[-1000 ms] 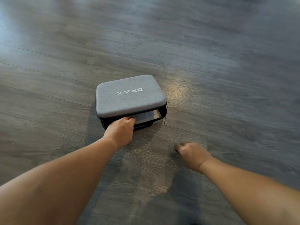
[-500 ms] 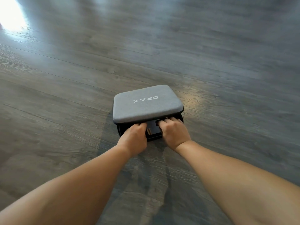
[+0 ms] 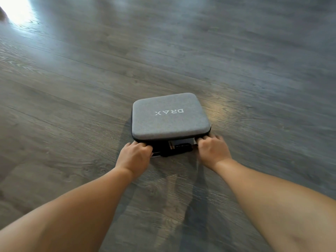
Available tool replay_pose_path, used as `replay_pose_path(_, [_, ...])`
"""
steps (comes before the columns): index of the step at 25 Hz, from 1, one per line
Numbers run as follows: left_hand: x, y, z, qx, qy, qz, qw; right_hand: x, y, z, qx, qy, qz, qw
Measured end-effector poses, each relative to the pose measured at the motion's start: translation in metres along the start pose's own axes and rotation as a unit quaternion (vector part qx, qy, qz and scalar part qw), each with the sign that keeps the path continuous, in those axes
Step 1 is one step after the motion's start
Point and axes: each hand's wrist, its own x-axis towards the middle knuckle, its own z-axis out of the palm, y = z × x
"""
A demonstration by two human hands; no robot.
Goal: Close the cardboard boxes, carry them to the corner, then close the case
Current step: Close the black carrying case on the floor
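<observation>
Case (image 3: 170, 116) lid ajar at near edge | your left hand (image 3: 134, 155), right hand (image 3: 211, 149) curled on its front corners | closing unfinished; boxes unseen.

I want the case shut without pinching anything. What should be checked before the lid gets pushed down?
1. Lid lined up over the base: ok, the grey case lid sits squarely above its lower half.
2. Front gap free of contents: not ok, a dark item shows in the opening.
3. Left hand out of the gap: cannot tell, its fingers curl at the front left corner.
4. Right hand out of the gap: cannot tell, its fingers curl at the front right corner.
5. Case flat on the floor: ok.
6. Zipper position: cannot tell.
</observation>
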Motion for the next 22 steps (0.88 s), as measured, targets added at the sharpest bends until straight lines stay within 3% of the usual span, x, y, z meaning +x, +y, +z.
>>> replay_pose_path(4, [-0.011, -0.015, 0.002, -0.014, -0.015, -0.065, 0.998, -0.007, 0.018, -0.002, 0.101, 0.043, 0.091, 0.990])
replay_pose_path(9, [-0.008, -0.015, 0.006, 0.022, -0.044, -0.149, 0.988, -0.004, 0.009, 0.003, 0.247, 0.047, 0.198, 0.947])
replay_pose_path(15, [-0.004, -0.006, 0.005, -0.043, -0.043, -0.181, 0.982, 0.002, 0.002, 0.009, 0.223, -0.065, 0.139, 0.963])
replay_pose_path(22, [0.016, 0.011, 0.007, -0.249, -0.021, -0.252, 0.935, 0.023, 0.010, 0.004, 0.306, -0.074, 0.141, 0.939])
